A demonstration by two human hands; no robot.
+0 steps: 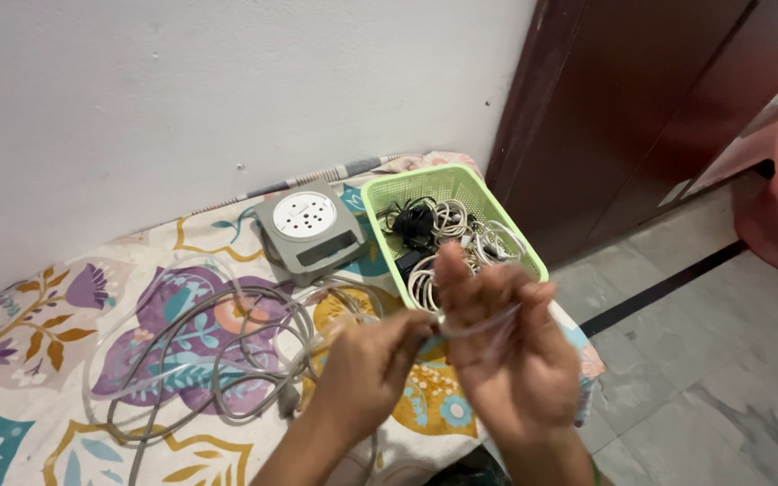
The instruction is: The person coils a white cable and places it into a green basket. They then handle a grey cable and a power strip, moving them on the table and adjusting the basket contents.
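A clear, glossy soft-plastic tube [474, 326] runs between the hands over a matt printed floral cloth [38, 315], beside smooth grey rubbery cable [227, 360], a matt grey hard-plastic box [310, 230], a perforated lime-green plastic basket [389, 193], a polished dark wood door [641, 108] and a matt painted wall [182, 90].

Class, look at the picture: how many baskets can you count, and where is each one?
1. A light green basket sits on the flowered cloth beside the grey box, just beyond the hands, with coiled cables inside. Others may lie outside the view.

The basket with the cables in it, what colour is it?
Light green, a plastic mesh basket, seen clearly in the head view.
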